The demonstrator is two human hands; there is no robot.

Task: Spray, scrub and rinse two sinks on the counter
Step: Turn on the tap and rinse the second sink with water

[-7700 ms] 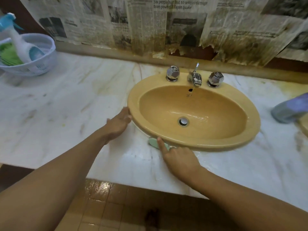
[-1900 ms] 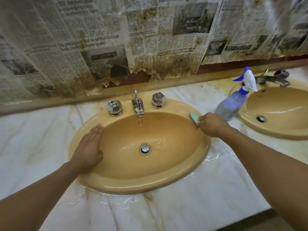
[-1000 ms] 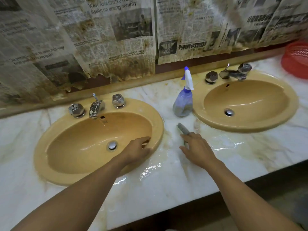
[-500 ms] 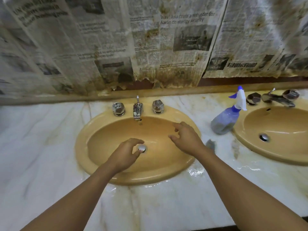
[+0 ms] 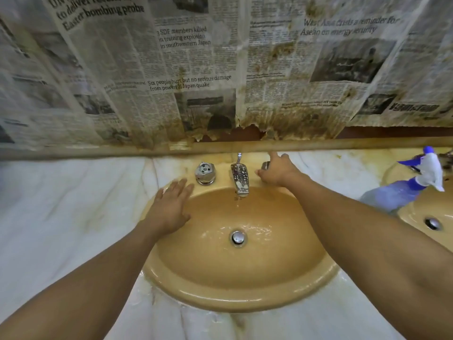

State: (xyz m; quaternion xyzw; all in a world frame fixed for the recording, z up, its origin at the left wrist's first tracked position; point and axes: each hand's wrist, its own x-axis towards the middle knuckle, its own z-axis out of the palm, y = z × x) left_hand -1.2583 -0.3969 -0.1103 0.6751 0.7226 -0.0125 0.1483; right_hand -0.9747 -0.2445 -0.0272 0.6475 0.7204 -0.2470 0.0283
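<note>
Head view: tan oval ceramic sink point(image 5: 240, 298) holds shallow water point(image 5: 257, 229); left hand point(image 5: 169, 207) spread flat at ten o'clock, right hand point(image 5: 277, 171) seemingly gripping chrome knob point(image 5: 266, 165).

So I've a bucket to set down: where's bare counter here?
Widest: the marble counter left of the near sink, up to the wall ledge. The wet strip before its front rim is also bare. Crowded: the spray bottle stands in the gap to the second sink; the left hand, spout and right hand gripping the right tap handle take the back rim.
</note>
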